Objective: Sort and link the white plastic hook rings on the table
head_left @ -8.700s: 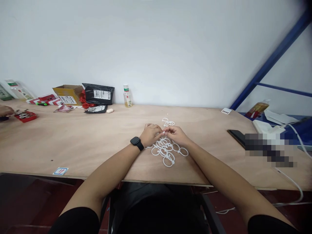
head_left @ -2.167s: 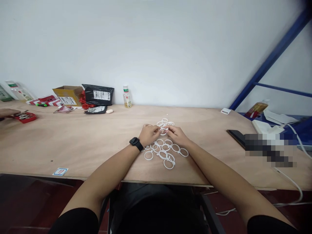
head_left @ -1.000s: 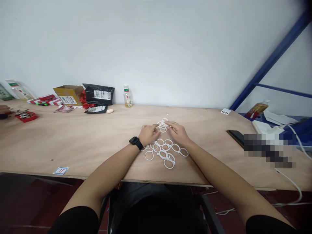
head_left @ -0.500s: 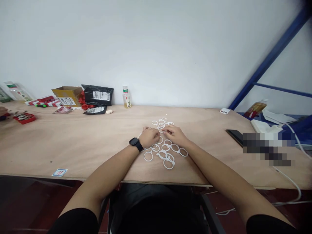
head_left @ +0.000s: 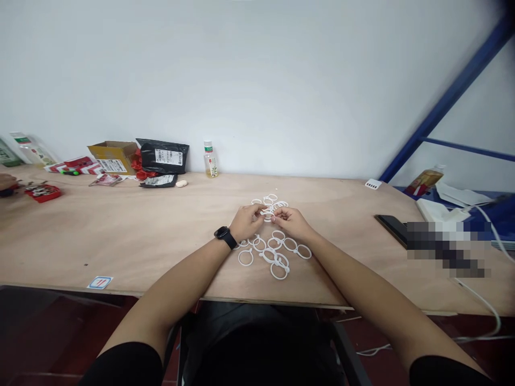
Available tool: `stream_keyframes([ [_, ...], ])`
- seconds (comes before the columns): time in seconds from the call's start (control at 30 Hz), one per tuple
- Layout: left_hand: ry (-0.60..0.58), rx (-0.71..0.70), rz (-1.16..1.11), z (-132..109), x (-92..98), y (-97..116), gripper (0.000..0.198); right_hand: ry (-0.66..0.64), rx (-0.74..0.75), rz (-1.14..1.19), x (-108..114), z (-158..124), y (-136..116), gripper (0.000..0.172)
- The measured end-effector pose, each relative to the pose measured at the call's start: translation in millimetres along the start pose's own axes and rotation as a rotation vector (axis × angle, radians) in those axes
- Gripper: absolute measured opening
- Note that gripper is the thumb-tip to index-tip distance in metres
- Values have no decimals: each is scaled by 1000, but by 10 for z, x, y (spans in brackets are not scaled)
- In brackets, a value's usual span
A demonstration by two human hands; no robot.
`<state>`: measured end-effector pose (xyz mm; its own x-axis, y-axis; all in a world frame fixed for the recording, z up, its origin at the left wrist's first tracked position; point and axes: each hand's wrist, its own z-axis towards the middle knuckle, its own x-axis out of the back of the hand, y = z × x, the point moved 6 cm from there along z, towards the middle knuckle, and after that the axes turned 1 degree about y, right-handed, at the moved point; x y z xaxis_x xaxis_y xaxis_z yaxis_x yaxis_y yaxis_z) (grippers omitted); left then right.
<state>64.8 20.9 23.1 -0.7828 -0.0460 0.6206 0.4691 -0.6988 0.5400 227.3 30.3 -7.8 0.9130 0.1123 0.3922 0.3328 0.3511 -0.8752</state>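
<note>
On the wooden table (head_left: 120,236) my left hand (head_left: 247,221), with a black watch on its wrist, and my right hand (head_left: 290,221) meet fingertip to fingertip. Both pinch one white plastic ring (head_left: 267,214) between them, just above the tabletop. Several loose white rings (head_left: 277,256) lie spread under and in front of my hands. A smaller cluster of white rings (head_left: 270,201) lies just beyond my fingers.
A small bottle (head_left: 210,160), a black mailer bag (head_left: 163,155) and a cardboard box (head_left: 112,155) stand along the wall at the back left. Another person's hand (head_left: 6,181) is by a red tray (head_left: 42,191) at far left. A dark phone (head_left: 391,226) lies right.
The spread of rings under my hands has thinned while the far cluster has grown. My hands reached to the far cluster a second ago and have come back with a ring.
</note>
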Motion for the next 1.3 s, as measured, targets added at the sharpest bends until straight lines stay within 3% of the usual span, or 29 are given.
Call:
stream_keyframes([
  [0.43,40,-34,-24,-1,26,23,25,-70,-57,69,-79,-39,-8,30],
  [0.73,-3,-26,-19,28,34,61,26,-156,83,-110,-198,-112,-230,23],
  [0.83,18,-42,-32,19,33,43,28,-118,122,-174,-182,-103,-264,19],
  [0.93,70,14,9,9,43,-42,39,14,103,-209,-54,-64,-247,19],
  [1.07,81,89,103,-9,34,-158,58,113,79,-261,133,-29,-214,48],
  [1.17,42,101,139,-22,11,-179,48,2,94,-326,137,-25,-199,32],
  [1.3,13,99,165,-20,17,-121,33,-296,131,-413,-7,-62,-172,22],
])
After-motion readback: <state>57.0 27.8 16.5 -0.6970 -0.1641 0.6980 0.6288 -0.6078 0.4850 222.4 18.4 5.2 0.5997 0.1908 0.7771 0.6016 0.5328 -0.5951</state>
